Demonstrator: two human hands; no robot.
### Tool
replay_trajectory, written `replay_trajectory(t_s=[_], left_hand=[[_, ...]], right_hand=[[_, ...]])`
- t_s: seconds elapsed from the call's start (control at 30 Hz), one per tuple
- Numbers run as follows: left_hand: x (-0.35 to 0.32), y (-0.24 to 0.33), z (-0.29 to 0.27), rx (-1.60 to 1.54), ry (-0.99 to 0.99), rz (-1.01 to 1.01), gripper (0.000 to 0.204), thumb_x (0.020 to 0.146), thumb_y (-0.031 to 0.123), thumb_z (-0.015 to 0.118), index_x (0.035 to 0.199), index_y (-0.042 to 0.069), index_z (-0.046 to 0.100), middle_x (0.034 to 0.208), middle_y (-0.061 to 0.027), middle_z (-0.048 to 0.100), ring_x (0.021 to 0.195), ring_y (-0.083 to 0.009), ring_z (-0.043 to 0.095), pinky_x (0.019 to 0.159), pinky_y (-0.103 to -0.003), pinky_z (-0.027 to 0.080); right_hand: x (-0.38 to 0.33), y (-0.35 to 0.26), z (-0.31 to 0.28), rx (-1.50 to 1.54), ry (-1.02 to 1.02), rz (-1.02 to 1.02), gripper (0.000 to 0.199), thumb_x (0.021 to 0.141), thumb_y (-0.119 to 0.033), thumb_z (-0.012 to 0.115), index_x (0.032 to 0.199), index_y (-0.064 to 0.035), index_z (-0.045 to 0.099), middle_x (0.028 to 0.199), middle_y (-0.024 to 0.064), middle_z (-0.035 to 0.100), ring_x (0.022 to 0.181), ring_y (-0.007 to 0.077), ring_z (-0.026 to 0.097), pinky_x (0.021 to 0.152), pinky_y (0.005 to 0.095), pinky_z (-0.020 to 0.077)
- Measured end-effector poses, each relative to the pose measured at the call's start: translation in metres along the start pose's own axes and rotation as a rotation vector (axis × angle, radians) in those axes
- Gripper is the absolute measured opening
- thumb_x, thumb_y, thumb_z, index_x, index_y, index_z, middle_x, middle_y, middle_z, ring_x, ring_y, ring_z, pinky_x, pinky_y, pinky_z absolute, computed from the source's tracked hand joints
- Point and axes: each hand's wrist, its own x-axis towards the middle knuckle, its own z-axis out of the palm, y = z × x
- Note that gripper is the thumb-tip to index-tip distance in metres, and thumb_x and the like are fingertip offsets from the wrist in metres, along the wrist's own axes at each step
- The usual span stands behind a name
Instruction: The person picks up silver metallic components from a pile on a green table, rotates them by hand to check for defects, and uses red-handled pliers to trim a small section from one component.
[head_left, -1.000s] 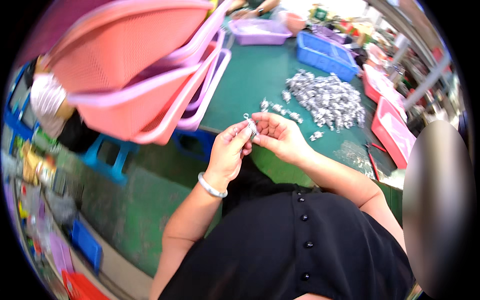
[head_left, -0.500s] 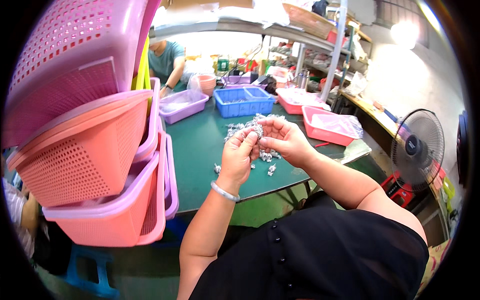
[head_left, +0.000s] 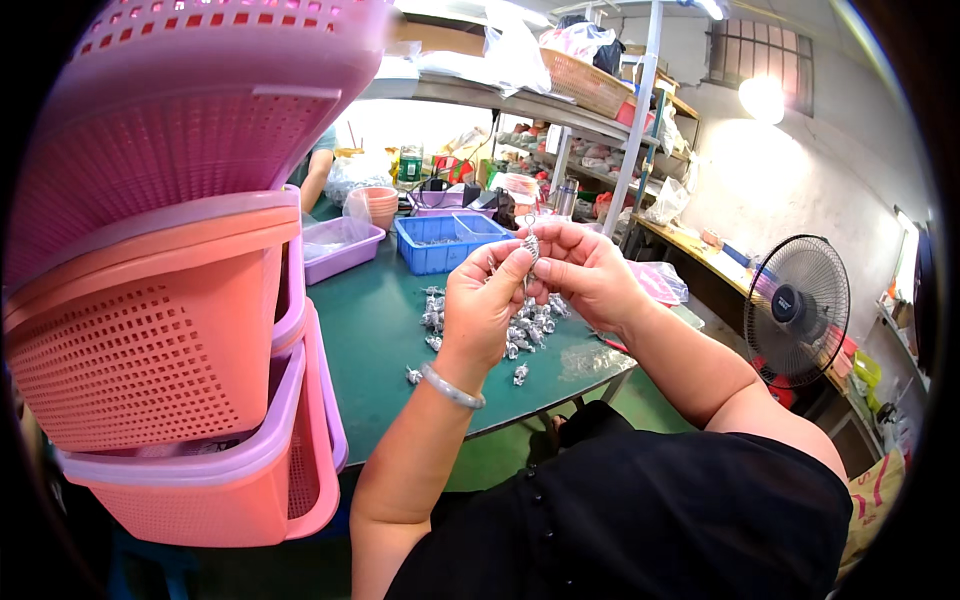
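Observation:
Between my fingertips, above the table, is a small silver metal piece with a ribbed body and a ring at its top. My left hand pinches it from the left with thumb and fingers; a pale bangle circles that wrist. From the right, the thumb and fingers of my right hand close on the same piece. Its lower end is partly hidden by my fingers. Under my hands, a loose heap of similar silver pieces lies on the green table, with a few strays nearer the front edge.
Stacked pink and purple baskets rise close on my left. Behind the heap stand a blue divided bin and a purple tray. A red-handled tool lies at the table's right. A fan stands farther right. A co-worker's arm shows behind.
The view has shifted, bringing the baskets closer and hiding most of the co-worker. Both hands still grip the silver piece, whose ring now shows above my fingers.

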Motion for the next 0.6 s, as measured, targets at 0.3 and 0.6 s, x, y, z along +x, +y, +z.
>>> replay_trajectory(t_s=[0.3, 0.6], left_hand=[[-0.001, 0.001, -0.002, 0.112, 0.016, 0.100, 0.017, 0.084, 0.007, 0.056, 0.096, -0.005, 0.055, 0.076, -0.0059, 0.059, 0.059, -0.0095, 0.055, 0.053, -0.021, 0.046], [0.003, -0.007, -0.010, 0.276, -0.033, 0.167, 0.027, 0.079, 0.001, 0.058, 0.104, -0.005, 0.051, 0.080, -0.0042, 0.053, 0.065, -0.0083, 0.053, 0.058, -0.020, 0.046]], right_hand=[[0.007, 0.013, -0.004, -0.025, -0.016, -0.026, 0.030, 0.082, -0.002, 0.056, 0.112, 0.0012, 0.048, 0.090, 0.0083, 0.058, 0.072, 0.0122, 0.058, 0.062, 0.0239, 0.0480], [0.009, 0.019, -0.004, -0.019, 0.009, -0.052, 0.028, 0.081, -0.002, 0.058, 0.107, 0.0007, 0.049, 0.088, 0.0079, 0.058, 0.070, 0.0114, 0.056, 0.061, 0.0239, 0.0469]])
